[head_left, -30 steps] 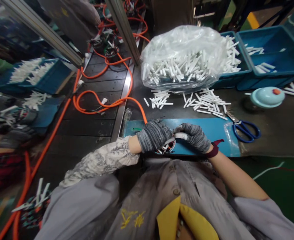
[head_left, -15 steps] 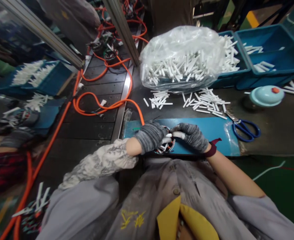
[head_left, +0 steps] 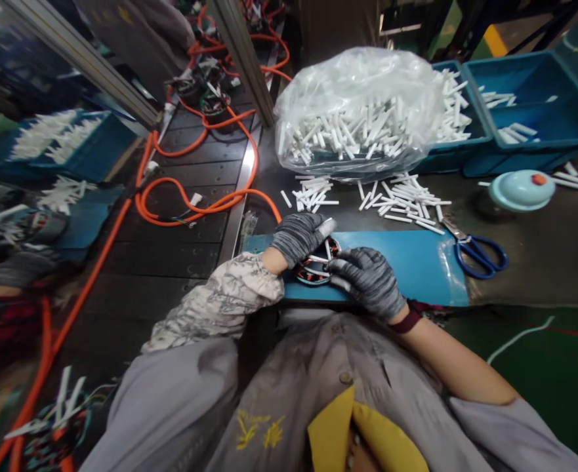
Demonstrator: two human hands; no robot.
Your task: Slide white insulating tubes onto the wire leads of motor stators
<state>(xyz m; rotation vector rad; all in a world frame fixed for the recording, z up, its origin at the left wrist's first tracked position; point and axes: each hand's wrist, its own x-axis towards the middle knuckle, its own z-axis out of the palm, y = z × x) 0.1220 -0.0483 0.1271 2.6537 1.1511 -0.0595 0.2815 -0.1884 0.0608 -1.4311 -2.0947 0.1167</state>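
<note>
A round motor stator [head_left: 312, 278] with copper windings lies on a blue mat [head_left: 407, 255], several white sleeves [head_left: 317, 259] across its open middle. My left hand [head_left: 301, 236], in a grey striped glove, curls over its far left rim, fingers closed on it. On the near right side my right hand [head_left: 367, 278], gloved alike, has thumb and fingers drawn together at the ends of the sleeves. What those fingertips pinch is hidden. An orange cable [head_left: 264, 195] runs up to the far side of the stator, behind my left hand.
Loose white sleeves [head_left: 409, 200] lie beyond the mat, before a clear plastic bag [head_left: 357, 111] of them. Blue bins [head_left: 539, 141] stand at right. Blue-handled scissors [head_left: 480, 255] and a light-blue lidded container [head_left: 522, 190] sit right. A co-worker's gloved hand [head_left: 20, 269] is at left.
My hands have moved apart: the left slid to the stator's far side, the right dropped lower along its right edge. More of the stator's middle shows now.
</note>
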